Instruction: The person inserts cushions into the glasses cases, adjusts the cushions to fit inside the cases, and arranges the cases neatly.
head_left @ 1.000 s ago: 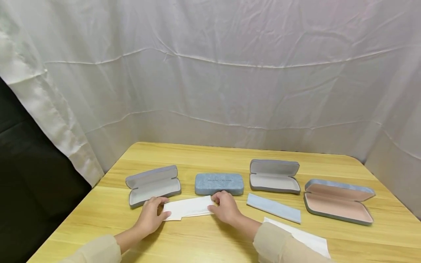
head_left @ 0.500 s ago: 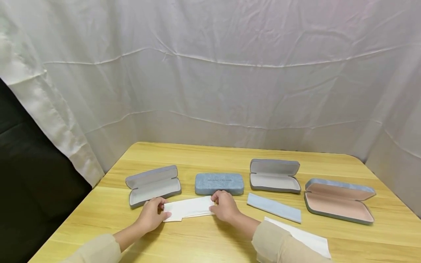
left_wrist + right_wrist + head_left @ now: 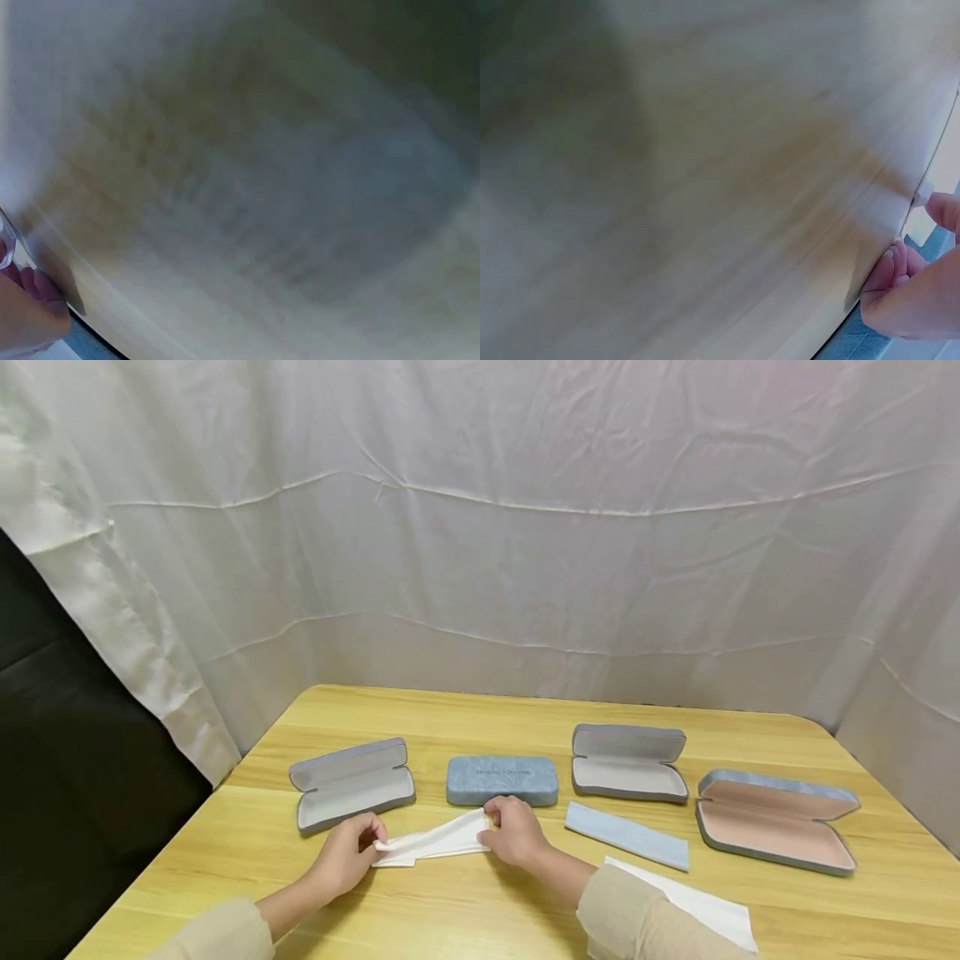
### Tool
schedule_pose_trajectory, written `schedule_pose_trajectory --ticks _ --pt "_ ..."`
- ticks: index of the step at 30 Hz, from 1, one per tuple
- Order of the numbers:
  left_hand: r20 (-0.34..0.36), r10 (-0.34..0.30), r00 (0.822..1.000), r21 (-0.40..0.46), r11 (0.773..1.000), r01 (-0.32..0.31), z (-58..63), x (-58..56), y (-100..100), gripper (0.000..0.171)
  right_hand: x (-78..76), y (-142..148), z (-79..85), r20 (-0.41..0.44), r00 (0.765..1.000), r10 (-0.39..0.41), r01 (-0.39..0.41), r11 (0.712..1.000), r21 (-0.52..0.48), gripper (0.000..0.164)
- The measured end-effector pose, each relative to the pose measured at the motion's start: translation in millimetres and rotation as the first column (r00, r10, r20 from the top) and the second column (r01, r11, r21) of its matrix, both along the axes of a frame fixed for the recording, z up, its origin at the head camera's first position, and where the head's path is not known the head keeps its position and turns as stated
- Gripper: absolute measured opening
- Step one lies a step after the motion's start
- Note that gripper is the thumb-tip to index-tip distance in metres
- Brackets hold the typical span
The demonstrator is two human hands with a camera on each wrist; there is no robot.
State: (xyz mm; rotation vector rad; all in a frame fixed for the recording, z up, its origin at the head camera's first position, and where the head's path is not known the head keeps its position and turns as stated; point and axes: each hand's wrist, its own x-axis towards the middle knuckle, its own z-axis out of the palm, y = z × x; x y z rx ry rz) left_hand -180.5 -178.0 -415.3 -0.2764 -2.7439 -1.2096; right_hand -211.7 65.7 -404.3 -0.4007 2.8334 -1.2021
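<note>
A folded white cloth (image 3: 442, 841) lies near the front middle of the wooden table, bunched and narrowed at its left end. My left hand (image 3: 347, 853) pinches that end between thumb and fingers. At the other end my right hand (image 3: 514, 832) grips the cloth's right edge with thumb and fingertips. Just behind the right hand is a closed blue glasses case (image 3: 501, 779) with lettering on its lid. The left wrist view catches only part of the left hand (image 3: 30, 311) at its lower left. In the right wrist view, the right hand (image 3: 922, 281) shows at the right edge.
An open grey case (image 3: 356, 785) stands behind the left hand. Another open grey case (image 3: 628, 762) and an open pink-lined case (image 3: 776, 821) stand to the right. A pale blue cloth (image 3: 627, 835) and a second white cloth (image 3: 693, 897), partly under the right sleeve, lie nearby.
The left thumb and fingers have come together, gathering the cloth's left end, so its flat upper face now slants and narrows to the left. My right hand has stayed nearly still.
</note>
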Motion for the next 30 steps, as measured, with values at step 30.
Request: schedule_pose_trajectory --ticks 30 --pt "0.122 0.027 0.992 0.183 0.982 -0.049 11.1 -2.2 -14.4 0.012 -0.9 -7.4 6.0 0.038 0.998 0.048 -0.040 0.981 -0.192 0.011"
